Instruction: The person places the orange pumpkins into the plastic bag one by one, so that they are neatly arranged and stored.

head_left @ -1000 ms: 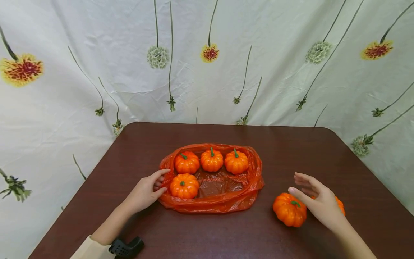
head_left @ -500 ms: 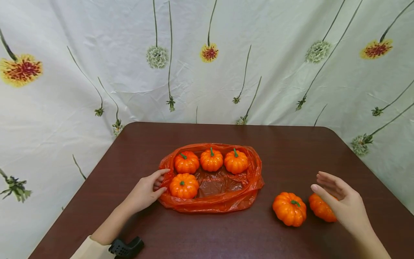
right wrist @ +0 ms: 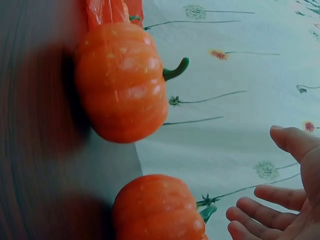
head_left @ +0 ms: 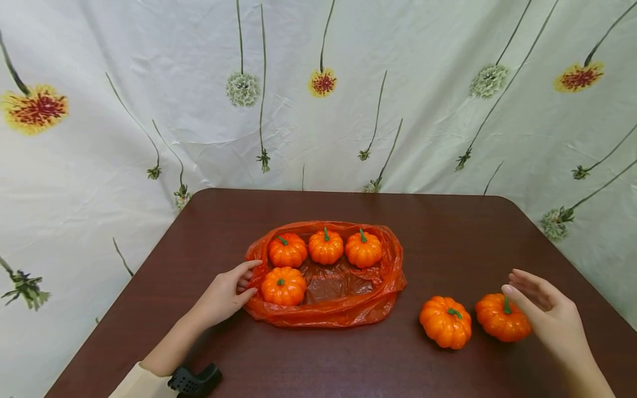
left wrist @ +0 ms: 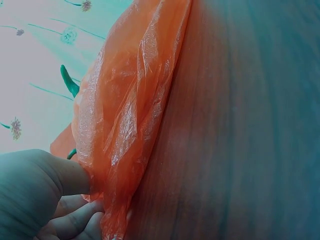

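My left hand (head_left: pixel 226 293) pinches the left rim of an orange-red plastic bag (head_left: pixel 343 312), which lies with its mouth spread wide. In the left wrist view the thumb (left wrist: pixel 75 175) presses on the crinkled film of the bag (left wrist: pixel 130 95), with fingers curled below. Several small orange pumpkins with green stems are inside it, including a front-left pumpkin (head_left: pixel 283 286). My right hand (head_left: pixel 552 315) is spread with nothing in it, beside and slightly over the right loose pumpkin (head_left: pixel 502 320). Another loose pumpkin (head_left: pixel 445 323) sits left of that one.
The dark brown table (head_left: pixel 318 365) has rounded far corners. Behind it hangs a pale curtain (head_left: pixel 318 138) printed with flowers. A black band (head_left: pixel 194 380) is on the left wrist, near the cream sleeve (head_left: pixel 144 381).
My right hand has moved to the right, past the nearer loose pumpkin to the right-hand one, which has turned so its stem points up. The left hand has stayed at the bag's rim.
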The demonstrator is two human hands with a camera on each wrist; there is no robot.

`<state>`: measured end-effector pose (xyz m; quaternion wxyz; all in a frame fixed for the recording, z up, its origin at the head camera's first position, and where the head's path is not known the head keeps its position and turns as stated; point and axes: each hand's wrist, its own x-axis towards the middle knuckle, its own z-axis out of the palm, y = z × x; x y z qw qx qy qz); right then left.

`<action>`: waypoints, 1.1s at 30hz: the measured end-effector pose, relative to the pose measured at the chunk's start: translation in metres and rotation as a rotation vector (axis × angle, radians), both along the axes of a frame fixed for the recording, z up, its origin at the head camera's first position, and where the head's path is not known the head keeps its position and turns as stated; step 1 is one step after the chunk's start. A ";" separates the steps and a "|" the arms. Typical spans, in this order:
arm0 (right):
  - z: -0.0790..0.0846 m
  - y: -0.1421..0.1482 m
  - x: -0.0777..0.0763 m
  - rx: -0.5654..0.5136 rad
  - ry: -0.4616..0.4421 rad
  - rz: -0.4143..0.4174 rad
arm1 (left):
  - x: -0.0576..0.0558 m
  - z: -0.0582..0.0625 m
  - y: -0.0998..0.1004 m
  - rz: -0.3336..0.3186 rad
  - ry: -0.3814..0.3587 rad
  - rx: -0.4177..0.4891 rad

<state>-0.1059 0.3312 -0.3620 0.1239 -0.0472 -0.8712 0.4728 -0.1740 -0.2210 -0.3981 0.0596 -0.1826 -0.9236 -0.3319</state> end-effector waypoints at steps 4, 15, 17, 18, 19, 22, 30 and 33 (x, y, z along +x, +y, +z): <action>-0.006 0.006 -0.004 0.009 0.063 -0.012 | 0.000 0.000 0.000 0.001 0.006 0.000; -0.024 0.021 -0.013 0.059 0.025 0.013 | -0.001 -0.001 -0.001 -0.009 0.011 0.006; -0.025 0.021 -0.014 0.068 0.016 0.027 | -0.002 -0.001 -0.001 -0.009 0.009 0.005; -0.025 0.020 -0.014 0.073 0.016 0.035 | -0.002 -0.001 -0.001 -0.009 0.008 0.004; -0.026 0.020 -0.014 0.077 0.017 0.045 | -0.002 -0.001 -0.001 -0.010 0.009 0.002; -0.029 0.019 -0.015 0.095 0.023 0.080 | -0.002 0.000 -0.001 -0.013 0.013 -0.005; -0.033 0.020 -0.017 0.216 -0.134 0.130 | -0.002 0.000 -0.001 -0.020 0.023 -0.011; -0.033 0.020 -0.017 0.259 -0.186 0.147 | -0.002 0.000 0.000 -0.021 0.023 -0.009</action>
